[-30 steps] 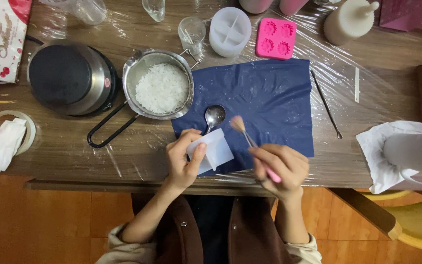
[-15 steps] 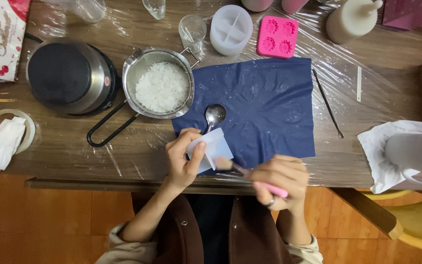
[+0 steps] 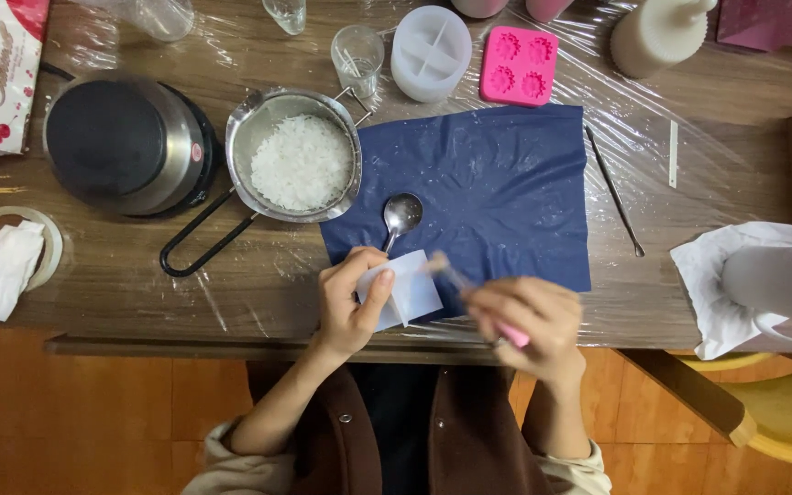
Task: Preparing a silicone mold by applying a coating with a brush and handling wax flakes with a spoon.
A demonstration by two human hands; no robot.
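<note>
My left hand (image 3: 348,302) pinches a small folded white paper (image 3: 405,289) at the near edge of a dark blue sheet (image 3: 497,188). My right hand (image 3: 524,316) grips a pink-handled brush (image 3: 469,291), blurred, with its bristle tip over the paper's right edge. A metal spoon (image 3: 401,215) lies on the blue sheet just beyond the paper, its bowl pointing away from me. Left of the sheet stands a steel pan with a long black handle (image 3: 300,160), filled with white flakes.
A round black hotplate (image 3: 116,142) sits at the left, a white tissue in a dish (image 3: 2,266) nearer me. Behind the sheet are a glass (image 3: 357,57), a white round mould (image 3: 431,52) and a pink mould (image 3: 518,66). A thin metal tool (image 3: 614,192) and white mug on paper (image 3: 772,280) lie right.
My right hand dropped toward the table edge with the brush, then swung the bristle end back over the paper. The left hand stayed on the paper.
</note>
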